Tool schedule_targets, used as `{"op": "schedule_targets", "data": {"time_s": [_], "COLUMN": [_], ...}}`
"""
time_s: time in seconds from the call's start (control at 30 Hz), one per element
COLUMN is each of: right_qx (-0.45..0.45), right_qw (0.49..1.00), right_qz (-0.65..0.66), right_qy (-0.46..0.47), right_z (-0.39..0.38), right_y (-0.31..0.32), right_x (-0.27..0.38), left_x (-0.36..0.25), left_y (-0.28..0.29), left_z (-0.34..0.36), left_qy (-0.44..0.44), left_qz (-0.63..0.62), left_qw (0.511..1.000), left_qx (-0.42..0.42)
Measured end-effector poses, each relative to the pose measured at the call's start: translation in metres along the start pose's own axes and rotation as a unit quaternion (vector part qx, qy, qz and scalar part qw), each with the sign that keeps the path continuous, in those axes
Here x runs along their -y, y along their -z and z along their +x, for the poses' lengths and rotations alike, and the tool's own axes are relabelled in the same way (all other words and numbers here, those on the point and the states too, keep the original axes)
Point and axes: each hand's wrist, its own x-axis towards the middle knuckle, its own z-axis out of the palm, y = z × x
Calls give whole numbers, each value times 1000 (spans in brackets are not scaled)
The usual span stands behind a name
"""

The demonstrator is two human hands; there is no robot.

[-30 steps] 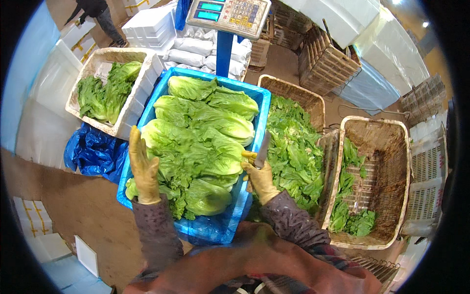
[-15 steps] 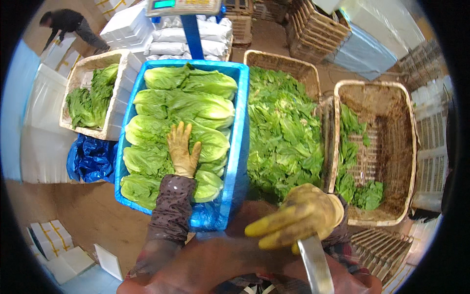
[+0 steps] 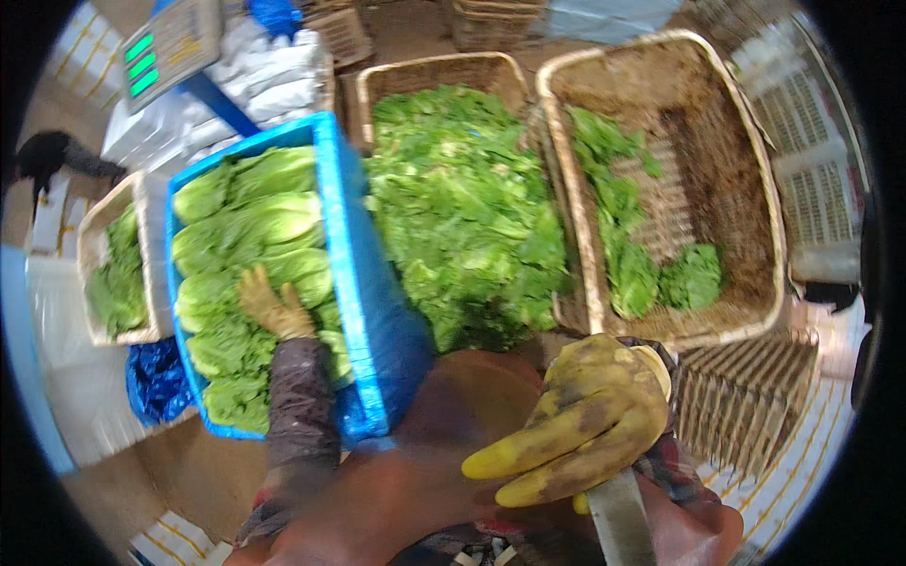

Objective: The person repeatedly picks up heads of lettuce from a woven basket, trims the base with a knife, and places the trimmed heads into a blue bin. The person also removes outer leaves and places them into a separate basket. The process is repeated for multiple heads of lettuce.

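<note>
My gloved left hand [image 3: 274, 307] lies with its fingers spread on heads of romaine lettuce [image 3: 255, 217]. The lettuces are packed in rows in a crate lined with blue plastic [image 3: 351, 274]. At the lower right, my right hand [image 3: 580, 420], in a stained yellow glove, is closed on a knife [image 3: 621, 524]. Its broad blade points down toward me; the handle is hidden in the glove. Loose green leaves [image 3: 462, 208] fill a basket [image 3: 444, 60] right of the blue-lined crate.
A brown basket [image 3: 713, 123] on the right has a few lettuce pieces [image 3: 694, 276] inside. On the left stand a white crate [image 3: 156, 255] with greens and a blue plastic bundle [image 3: 159, 382]. A scale [image 3: 170, 52] rises behind the lettuces. Another person [image 3: 61, 160] bends at the far left.
The view has turned to the right, so the crates appear shifted left and tilted. My left hand stays on the lettuces. My right hand still has the knife and appears slightly higher.
</note>
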Motion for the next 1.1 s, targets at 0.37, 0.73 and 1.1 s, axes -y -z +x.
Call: {"op": "schedule_targets", "data": {"time_s": [0.37,0.73,1.1], "right_qx": [-179,-108,-334], "right_qw": [521,618,641], "right_qz": [-177,-191,27], "right_qy": [-816,-755,-691], "right_z": [-317,-456,-185], "right_y": [175,171,56], "right_x": [-70,-119,-45], "left_x": [-91,-388,-374], "left_y": [103,5,34], "left_z": [46,-42,16], "left_qy": [-39,-83,97], "left_qz": [-72,-551,-796], "left_qw": [996,754,477], "left_qx": [-29,348,360]}}
